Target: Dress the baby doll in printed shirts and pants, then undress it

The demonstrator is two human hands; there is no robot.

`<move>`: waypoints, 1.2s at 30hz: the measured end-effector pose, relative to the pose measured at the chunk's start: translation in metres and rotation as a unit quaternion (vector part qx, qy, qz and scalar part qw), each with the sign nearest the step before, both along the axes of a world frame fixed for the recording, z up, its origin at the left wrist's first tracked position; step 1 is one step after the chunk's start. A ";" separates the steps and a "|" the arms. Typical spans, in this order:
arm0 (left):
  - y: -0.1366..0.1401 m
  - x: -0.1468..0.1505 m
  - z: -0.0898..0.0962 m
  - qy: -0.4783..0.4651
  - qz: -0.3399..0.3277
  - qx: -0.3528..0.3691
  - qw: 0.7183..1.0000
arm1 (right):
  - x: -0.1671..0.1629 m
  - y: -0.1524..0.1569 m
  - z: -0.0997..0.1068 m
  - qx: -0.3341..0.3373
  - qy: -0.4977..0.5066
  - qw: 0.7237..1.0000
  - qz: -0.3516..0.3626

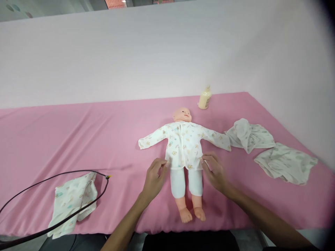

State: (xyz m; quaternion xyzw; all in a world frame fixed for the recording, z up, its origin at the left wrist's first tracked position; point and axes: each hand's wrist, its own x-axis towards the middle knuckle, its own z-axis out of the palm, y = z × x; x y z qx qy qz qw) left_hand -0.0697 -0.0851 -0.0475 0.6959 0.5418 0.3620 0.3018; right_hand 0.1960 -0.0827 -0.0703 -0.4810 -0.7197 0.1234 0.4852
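Note:
A baby doll [182,114] lies on its back on the pink sheet, arms spread and feet towards me. It wears a white patterned baby shirt [180,144], fastened down the front, and white cloth covers its upper legs. My left hand [156,176] pinches the shirt's lower hem at the left side. At the opposite side, my right hand [214,170] has thumb and fingers closed on the hem's right edge. Both sleeves lie stretched outward, hiding the doll's hands. The bare feet stick out below the white legs.
A cream pump bottle [205,98] stands beyond the doll's head. Two crumpled cloths [250,135] [286,163] lie to the right. At the left, a folded patterned garment [74,198] lies under a looping black cable [65,219]. White walls border the pink-covered table [117,139].

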 end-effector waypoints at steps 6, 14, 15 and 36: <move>0.014 -0.018 -0.003 0.040 0.016 -0.108 0.993 | 0.025 0.019 -0.027 -0.173 0.045 0.981 -0.071; 0.039 0.003 -0.018 -0.023 0.035 -0.164 0.986 | 0.040 0.028 -0.044 -0.238 0.010 0.970 -0.056; 0.040 0.006 -0.019 -0.040 0.036 -0.171 0.984 | 0.038 0.028 -0.043 -0.240 0.016 0.970 -0.049; 0.030 -0.018 -0.022 0.222 0.031 -0.019 0.974 | 0.032 0.023 -0.042 -0.244 -0.003 0.969 -0.032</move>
